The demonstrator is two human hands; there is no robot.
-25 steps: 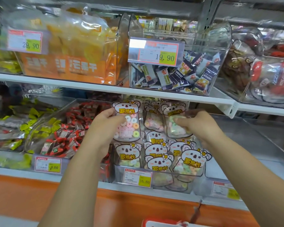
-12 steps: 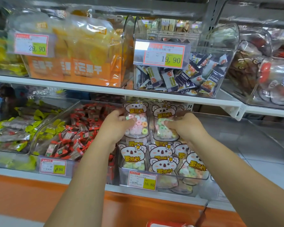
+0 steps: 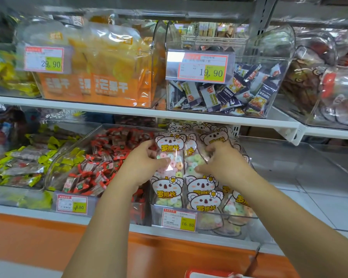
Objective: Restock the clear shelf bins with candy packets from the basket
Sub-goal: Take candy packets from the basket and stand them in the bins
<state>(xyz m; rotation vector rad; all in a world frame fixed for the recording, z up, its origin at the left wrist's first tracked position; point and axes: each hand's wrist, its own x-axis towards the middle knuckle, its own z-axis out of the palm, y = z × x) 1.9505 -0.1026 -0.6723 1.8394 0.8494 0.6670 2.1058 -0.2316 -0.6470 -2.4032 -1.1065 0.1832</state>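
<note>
While clear bin point(image 3: 229, 219) at lower shelf point(image 3: 28, 211) front edge looks near full, left hand point(image 3: 147, 163) grip pinches koala packet point(image 3: 170, 149), right hand point(image 3: 223, 159) grip holds neighbour packet point(image 3: 193, 163); neither seated yet

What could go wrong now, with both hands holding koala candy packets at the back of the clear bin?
1. The clear bin looks nearly full. Once the left hand and right hand let go, the left packet and right packet may slide forward over the low front wall.
2. The left packet stands beside the red candies and could tip among them.
</note>
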